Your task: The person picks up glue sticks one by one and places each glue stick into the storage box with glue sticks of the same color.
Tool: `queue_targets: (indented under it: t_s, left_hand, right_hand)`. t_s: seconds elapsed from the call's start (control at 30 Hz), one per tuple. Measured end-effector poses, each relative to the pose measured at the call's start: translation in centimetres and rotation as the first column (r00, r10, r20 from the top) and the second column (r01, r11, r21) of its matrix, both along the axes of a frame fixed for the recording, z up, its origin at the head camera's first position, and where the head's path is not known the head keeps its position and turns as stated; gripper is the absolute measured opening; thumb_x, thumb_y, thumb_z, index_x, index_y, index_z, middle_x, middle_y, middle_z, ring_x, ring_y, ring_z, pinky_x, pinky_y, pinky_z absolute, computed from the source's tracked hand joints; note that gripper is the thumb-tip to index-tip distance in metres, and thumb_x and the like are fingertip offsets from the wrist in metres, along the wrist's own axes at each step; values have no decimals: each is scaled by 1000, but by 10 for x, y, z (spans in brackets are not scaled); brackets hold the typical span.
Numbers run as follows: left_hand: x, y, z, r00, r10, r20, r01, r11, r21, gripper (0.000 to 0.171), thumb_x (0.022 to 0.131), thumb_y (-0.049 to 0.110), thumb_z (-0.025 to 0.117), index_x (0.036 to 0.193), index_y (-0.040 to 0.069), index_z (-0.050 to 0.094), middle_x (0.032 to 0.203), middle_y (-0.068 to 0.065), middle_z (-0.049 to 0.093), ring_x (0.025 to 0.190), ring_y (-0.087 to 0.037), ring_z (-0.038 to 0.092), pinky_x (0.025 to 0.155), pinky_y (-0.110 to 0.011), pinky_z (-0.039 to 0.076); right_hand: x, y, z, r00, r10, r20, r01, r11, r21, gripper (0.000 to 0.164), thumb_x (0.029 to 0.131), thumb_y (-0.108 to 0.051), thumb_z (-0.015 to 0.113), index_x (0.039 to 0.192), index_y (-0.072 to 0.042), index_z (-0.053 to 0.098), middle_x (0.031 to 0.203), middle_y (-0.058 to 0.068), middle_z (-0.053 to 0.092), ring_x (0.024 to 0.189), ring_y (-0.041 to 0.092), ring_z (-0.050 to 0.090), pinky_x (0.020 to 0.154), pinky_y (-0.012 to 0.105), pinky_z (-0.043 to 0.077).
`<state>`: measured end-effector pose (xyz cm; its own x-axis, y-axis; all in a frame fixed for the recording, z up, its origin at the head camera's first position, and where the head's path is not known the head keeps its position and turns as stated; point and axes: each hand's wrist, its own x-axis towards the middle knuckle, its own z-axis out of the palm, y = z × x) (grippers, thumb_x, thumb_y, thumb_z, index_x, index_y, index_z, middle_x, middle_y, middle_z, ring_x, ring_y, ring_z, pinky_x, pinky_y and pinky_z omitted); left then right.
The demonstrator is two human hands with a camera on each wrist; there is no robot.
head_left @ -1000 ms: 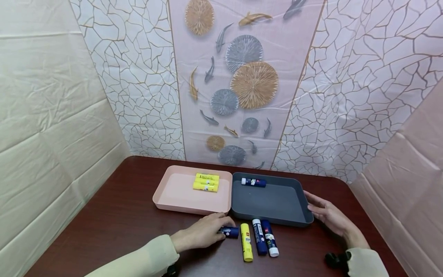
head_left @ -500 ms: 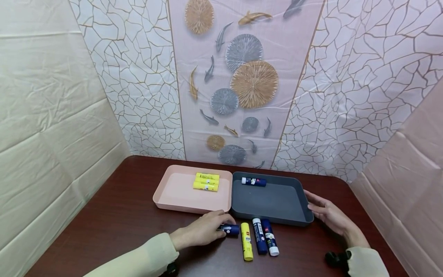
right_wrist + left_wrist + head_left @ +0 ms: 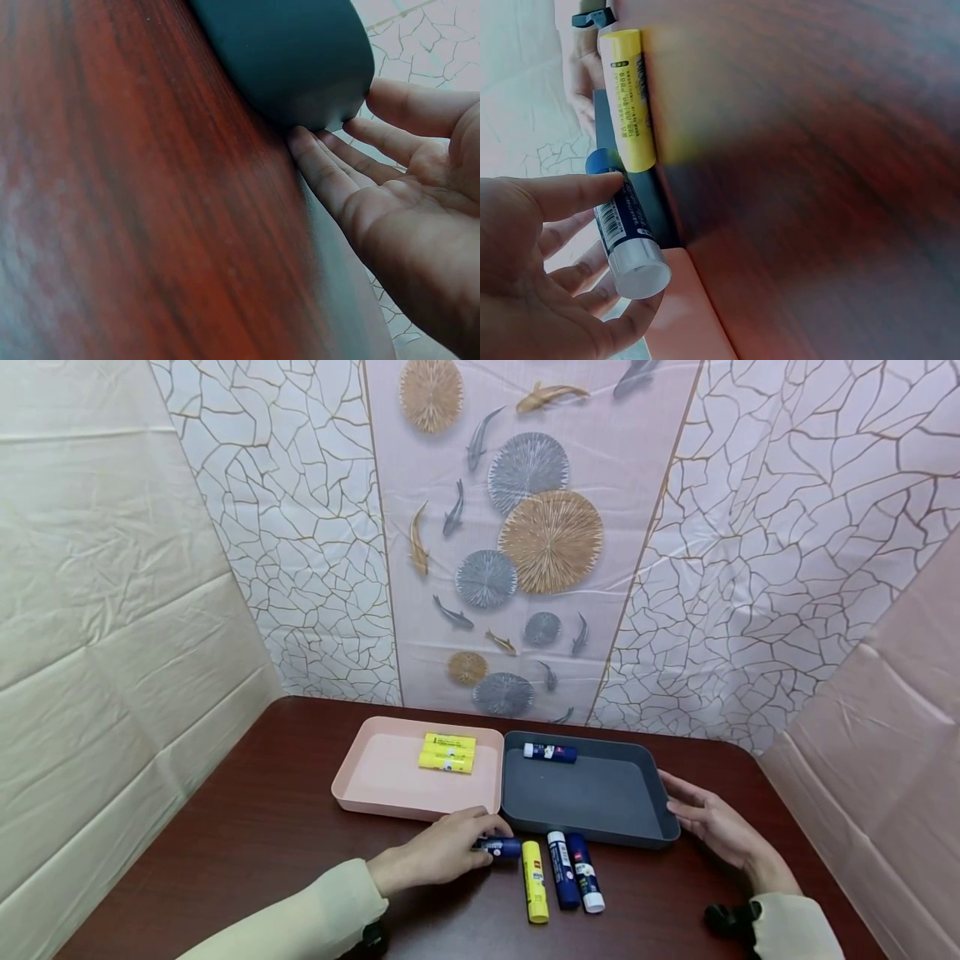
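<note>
My left hand (image 3: 447,853) pinches a dark blue glue stick (image 3: 506,848) between thumb and fingers, close in front of the trays. In the left wrist view, the white cap of this blue glue stick (image 3: 619,214) points towards the camera. Just right of it lies a yellow glue stick (image 3: 536,885), then two more blue glue sticks (image 3: 563,875) side by side on the table. My right hand (image 3: 718,831) touches the outer right wall of the grey tray (image 3: 592,806); in the right wrist view, its extended fingers meet the tray's corner.
A pink tray (image 3: 390,785) stands against the grey one's left side and holds yellow glue sticks (image 3: 447,753) in a row. One blue glue stick (image 3: 550,753) lies at the back of the grey tray. Patterned cloth (image 3: 322,527) hangs behind the dark red table (image 3: 247,827).
My left hand has moved slightly away from me, towards the trays, with the blue glue stick in its grip. The right hand stays at the grey tray.
</note>
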<state>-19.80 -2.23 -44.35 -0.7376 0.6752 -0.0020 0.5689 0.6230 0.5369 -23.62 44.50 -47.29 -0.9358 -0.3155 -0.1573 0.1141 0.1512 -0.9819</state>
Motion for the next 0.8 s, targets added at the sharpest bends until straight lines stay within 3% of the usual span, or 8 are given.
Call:
queue_targets:
  t_s: [0.37,0.63,0.8]
  left_hand:
    - [-6,5,9,1000,8,9,-9,996,85,33,98,15,74,130,24,68,115,5,63,102,-5,59,91,-28,51]
    - [-15,13,16,997,18,72,-29,986,164,34,99,16,73,131,26,67,119,5,63,103,-6,58,91,-27,51]
    - [-21,20,22,997,18,71,-31,981,190,33,100,17,72,131,26,67,118,5,62,103,-7,57,92,-29,50]
  right_hand:
    - [0,1,-1,1000,-2,3,2,1000,5,72,110,-12,52,167,-4,9,170,26,7,127,-2,56,100,22,50]
    - [1,0,0,1000,5,3,-5,1000,-4,72,110,-12,51,167,-4,9,170,27,6,128,-2,55,100,22,49]
    - [0,1,0,1000,13,-5,-13,1000,-2,71,110,-12,51,167,-4,8,170,27,6,128,-1,55,100,22,50]
